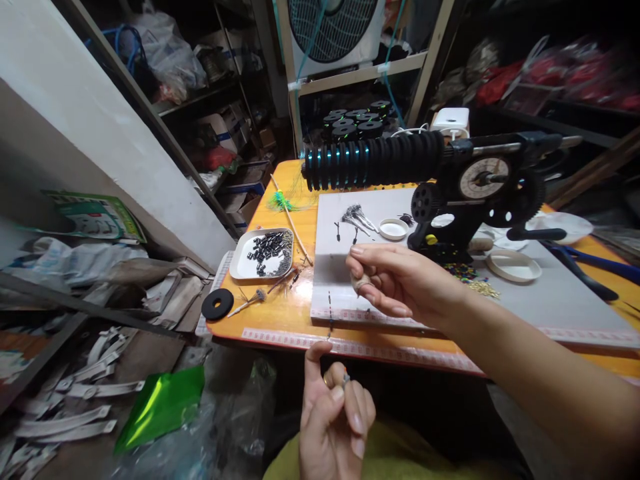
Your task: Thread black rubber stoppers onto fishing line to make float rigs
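Note:
My right hand (385, 277) is raised over the front of the grey board (327, 233), with thumb and fingers pinched together; what they hold is too small to make out. Just below the table's front edge, my left hand (335, 413) is palm up, its fingers curled and the index finger bent upward, and I cannot make out what it grips. A thin dark strand (330, 313) rises from the left fingertip. Small dark pieces (338, 232) lie on the board behind my right hand.
A white tray (240, 267) of black parts and a black ring (217, 305) are on the left of the orange table (265, 213). A black geared winder (485, 177) with spools spans the back. Round lids (393, 229), beads (460, 272) and blue-handled pliers (605, 263) are to the right.

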Demonstrator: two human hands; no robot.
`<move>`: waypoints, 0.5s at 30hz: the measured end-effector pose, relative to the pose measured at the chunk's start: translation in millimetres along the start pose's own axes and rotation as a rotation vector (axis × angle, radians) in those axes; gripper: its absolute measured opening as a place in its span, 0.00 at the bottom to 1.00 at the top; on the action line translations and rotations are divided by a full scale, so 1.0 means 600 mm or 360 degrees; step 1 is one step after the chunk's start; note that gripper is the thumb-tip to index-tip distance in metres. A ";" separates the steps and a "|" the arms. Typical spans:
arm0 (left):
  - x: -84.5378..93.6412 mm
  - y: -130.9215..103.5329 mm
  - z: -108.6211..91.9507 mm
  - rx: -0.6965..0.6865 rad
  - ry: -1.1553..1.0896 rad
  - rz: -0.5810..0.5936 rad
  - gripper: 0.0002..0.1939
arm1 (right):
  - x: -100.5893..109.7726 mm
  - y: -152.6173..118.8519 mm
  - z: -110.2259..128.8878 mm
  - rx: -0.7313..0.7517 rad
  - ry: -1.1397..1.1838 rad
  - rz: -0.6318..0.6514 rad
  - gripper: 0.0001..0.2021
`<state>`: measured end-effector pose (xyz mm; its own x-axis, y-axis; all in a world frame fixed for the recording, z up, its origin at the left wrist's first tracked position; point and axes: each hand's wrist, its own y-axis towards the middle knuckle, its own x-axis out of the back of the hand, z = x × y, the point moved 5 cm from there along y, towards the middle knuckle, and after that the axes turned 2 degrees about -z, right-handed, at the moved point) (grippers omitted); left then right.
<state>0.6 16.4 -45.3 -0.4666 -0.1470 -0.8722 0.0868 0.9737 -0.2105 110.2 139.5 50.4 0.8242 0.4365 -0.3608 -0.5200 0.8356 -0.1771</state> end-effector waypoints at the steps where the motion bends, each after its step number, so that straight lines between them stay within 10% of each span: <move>1: 0.001 0.000 0.002 0.0003 0.0002 0.0002 0.14 | 0.000 0.000 0.000 0.0008 -0.0035 -0.0001 0.15; 15: 0.065 0.024 -0.009 -0.0432 0.1030 -0.0301 0.20 | 0.029 0.020 0.076 0.0799 -0.1117 -0.0683 0.17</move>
<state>-21.3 25.5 -79.6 -0.8867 -0.2665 -0.3778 -0.2290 0.9630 -0.1418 128.2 172.5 83.8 0.9530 0.0246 0.3021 -0.1209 0.9448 0.3046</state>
